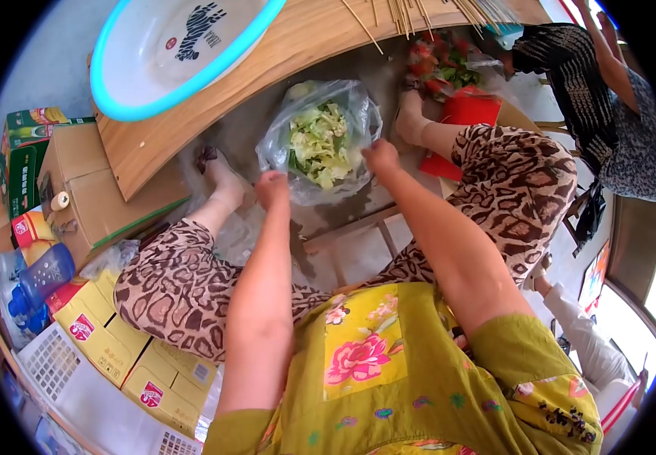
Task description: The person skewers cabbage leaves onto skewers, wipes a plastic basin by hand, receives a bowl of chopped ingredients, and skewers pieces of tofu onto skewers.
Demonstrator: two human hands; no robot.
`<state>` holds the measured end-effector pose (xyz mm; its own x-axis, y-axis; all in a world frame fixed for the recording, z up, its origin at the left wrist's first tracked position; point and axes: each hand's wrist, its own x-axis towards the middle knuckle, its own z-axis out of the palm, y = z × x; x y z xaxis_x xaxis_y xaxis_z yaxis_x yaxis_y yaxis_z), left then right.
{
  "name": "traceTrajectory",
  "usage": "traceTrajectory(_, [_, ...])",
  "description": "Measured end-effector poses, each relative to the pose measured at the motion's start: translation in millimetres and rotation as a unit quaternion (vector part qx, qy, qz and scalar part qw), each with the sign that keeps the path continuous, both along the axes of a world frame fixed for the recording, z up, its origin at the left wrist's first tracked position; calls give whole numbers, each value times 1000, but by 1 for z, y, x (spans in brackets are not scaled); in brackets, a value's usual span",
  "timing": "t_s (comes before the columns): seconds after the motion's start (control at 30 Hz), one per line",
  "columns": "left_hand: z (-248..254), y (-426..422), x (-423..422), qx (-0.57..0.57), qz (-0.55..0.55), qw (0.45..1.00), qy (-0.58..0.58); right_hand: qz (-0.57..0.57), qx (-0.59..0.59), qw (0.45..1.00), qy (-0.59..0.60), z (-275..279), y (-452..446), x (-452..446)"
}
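Note:
A clear plastic bag [271,144] sits low between my legs, its mouth spread wide. Inside it lies a heap of pale green and yellowish leafy vegetable pieces [319,144]. My left hand [272,188] is closed on the bag's near left rim. On the right side of the rim, my right hand [381,159] pinches the plastic too. Both arms reach down over my knees, and the bag hangs or rests close to the floor; I cannot tell which.
A white basin [146,57] with a blue rim stands on the wooden table [191,114], near several thin sticks [407,15]. Cardboard boxes [108,182] and a blue bottle [47,273] are at left. A red box [468,114] and another person [631,144] are at right.

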<state>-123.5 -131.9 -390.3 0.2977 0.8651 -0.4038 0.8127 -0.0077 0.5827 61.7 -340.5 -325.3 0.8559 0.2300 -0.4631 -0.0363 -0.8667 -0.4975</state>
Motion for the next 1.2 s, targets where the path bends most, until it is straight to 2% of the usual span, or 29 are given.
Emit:
traceTrajectory(0.03, [0,9,0,-134,6,991,-14,0,0,1000,0,-5,-1,12])
traceTrajectory(0.07, [-1,11,0,-134,6,991,-14,-81,15,994,72,-11,0,26])
traceTrajectory(0.1, [30,13,10,-208,184,954,-114,-161,30,976,142,-15,1,39])
traceTrajectory(0.13, [53,16,18,-272,352,871,-209,-160,32,977,140,-16,1,48])
traceTrajectory(0.2, [62,22,16,-279,373,857,-221,-391,157,891,171,-15,-3,60])
traceTrajectory(0.23, [69,22,16,-296,369,853,-219,-339,147,902,221,5,-7,63])
traceTrajectory(0.33, [94,6,26,-290,391,845,-221,-313,143,922,177,29,6,52])
traceTrajectory(0.4, [106,-3,33,-212,374,877,-214,-289,182,927,154,36,17,41])
traceTrajectory(0.43, [103,-7,34,-180,348,886,-250,-277,211,929,124,43,17,41])
traceTrajectory(0.47, [101,-6,36,-187,333,885,-266,-262,231,926,144,49,21,40])
traceTrajectory(0.57, [156,-17,54,-258,338,855,-297,-278,305,890,195,108,34,24])
traceTrajectory(0.63, [199,-19,57,-329,304,820,-356,-289,370,853,229,135,40,17])
traceTrajectory(0.67, [216,-18,56,-331,289,821,-364,-285,396,835,255,153,43,11])
traceTrajectory(0.7, [232,-15,55,-356,233,809,-406,-279,421,817,280,173,43,4])
traceTrajectory(0.8, [275,-9,54,-396,113,779,-473,-190,565,737,320,223,24,-14])
traceTrajectory(0.87, [311,-4,62,-400,60,773,-489,-202,585,701,355,247,7,-8])
traceTrajectory(0.9, [330,-3,67,-408,41,765,-497,-193,593,703,341,261,-3,6])
traceTrajectory(0.97, [365,0,79,-410,-15,757,-509,-247,681,616,310,277,-31,25])
traceTrajectory(1.03, [395,4,101,-385,-50,746,-541,-216,718,615,246,287,-60,61])
traceTrajectory(1.07, [405,7,110,-363,-85,737,-563,-259,716,600,247,306,-66,68])
traceTrajectory(1.2, [401,26,133,-373,-82,736,-559,-226,680,645,265,325,-77,85])
